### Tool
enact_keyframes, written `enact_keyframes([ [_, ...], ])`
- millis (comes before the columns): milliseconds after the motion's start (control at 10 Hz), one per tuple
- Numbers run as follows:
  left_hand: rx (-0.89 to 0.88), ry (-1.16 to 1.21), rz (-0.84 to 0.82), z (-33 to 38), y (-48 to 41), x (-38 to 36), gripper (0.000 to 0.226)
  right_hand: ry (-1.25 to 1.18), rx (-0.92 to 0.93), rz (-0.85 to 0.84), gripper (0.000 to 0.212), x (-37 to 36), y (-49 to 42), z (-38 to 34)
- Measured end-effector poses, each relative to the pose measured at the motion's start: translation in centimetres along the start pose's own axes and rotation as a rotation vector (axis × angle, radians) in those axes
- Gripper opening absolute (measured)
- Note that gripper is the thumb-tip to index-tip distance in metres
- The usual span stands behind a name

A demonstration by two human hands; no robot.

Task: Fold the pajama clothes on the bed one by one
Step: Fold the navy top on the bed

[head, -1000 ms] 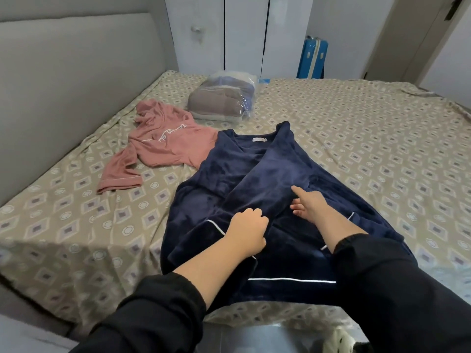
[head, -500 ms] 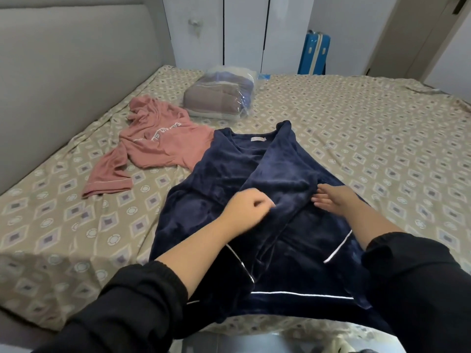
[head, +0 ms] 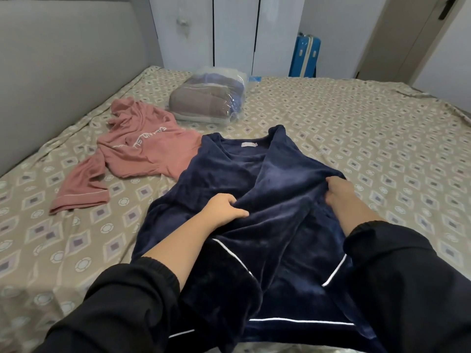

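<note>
A navy fleece pajama top (head: pixel 257 174) with white piping lies collar-away on the patterned bed (head: pixel 356 138), its right side folded in over the middle. My left hand (head: pixel 224 208) grips a bunch of the navy fabric near the centre of the garment. My right hand (head: pixel 340 192) clutches the folded fabric at the garment's right edge. A pink pajama top (head: pixel 142 151) with white lettering lies crumpled to the left, its hem tucked under the navy top's left shoulder.
A clear plastic bag of folded bedding (head: pixel 207 101) sits beyond the pink top. A grey padded headboard (head: pixel 63 67) runs along the left. White wardrobe doors (head: pixel 234 29) and a blue suitcase (head: pixel 304 57) stand past the far bed edge.
My right hand moved out to the right edge and closed on the fabric. My left hand slid up and left and now bunches the cloth. The folded flap lies further across.
</note>
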State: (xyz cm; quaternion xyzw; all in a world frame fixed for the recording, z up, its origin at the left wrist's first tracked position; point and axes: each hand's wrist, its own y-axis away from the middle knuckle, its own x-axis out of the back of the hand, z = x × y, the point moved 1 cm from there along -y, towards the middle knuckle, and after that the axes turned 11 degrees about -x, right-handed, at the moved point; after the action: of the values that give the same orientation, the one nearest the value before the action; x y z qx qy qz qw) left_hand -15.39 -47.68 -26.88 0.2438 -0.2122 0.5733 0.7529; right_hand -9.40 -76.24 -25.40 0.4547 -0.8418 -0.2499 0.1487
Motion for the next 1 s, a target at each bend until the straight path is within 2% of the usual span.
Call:
enact_keyframes([
  [100, 0.04, 0.079, -0.083, -0.7, -0.3, -0.4, 0.038, -0.011, -0.127, -0.048, 0.029, 0.6, -2.8, 0.5],
  [200, 0.03, 0.092, -0.123, -0.9, -0.4, -0.6, 0.036, 0.073, -0.031, 0.188, 0.033, 1.9, -3.7, 0.6],
  [300, 0.024, 0.105, -0.194, -1.0, 0.0, -0.4, 0.037, 0.113, 0.045, 0.213, 0.044, 2.2, -2.4, 1.5],
  [400, 0.039, 0.104, -0.295, -0.7, 1.3, 0.1, 0.036, 0.114, 0.107, 0.23, 0.045, 1.6, 0.4, 3.0],
  [500, 0.032, 0.008, -0.382, -0.5, 2.8, 0.4, 0.027, 0.051, 0.074, 0.069, 0.04, 1.8, 4.1, 5.5],
  [600, 0.059, -0.096, -0.475, -0.6, 4.4, 0.5, 0.045, 0.036, -0.065, -0.146, 0.027, 2.4, 8.9, 8.7],
  [700, 0.074, -0.079, -0.516, 0.1, 6.5, 0.5, 0.047, 0.259, -0.126, -0.29, 0.017, 2.8, 13.3, 11.2],
  [800, 0.101, -0.058, -0.52, 0.3, 8.2, 0.3, 0.052, 0.217, -0.113, -0.314, 0.01, 3.5, 15.3, 12.1],
  [900, 0.249, 0.264, -0.471, -0.4, 9.9, -0.1, 0.036, -0.113, -0.179, -0.292, 0.029, 4.4, 15.7, 12.9],
  [1000, 0.294, 0.438, -0.394, -0.5, 11.6, -0.8, 0.019, 0.014, -0.198, -0.267, 0.014, 5.1, 16.9, 13.6],
])
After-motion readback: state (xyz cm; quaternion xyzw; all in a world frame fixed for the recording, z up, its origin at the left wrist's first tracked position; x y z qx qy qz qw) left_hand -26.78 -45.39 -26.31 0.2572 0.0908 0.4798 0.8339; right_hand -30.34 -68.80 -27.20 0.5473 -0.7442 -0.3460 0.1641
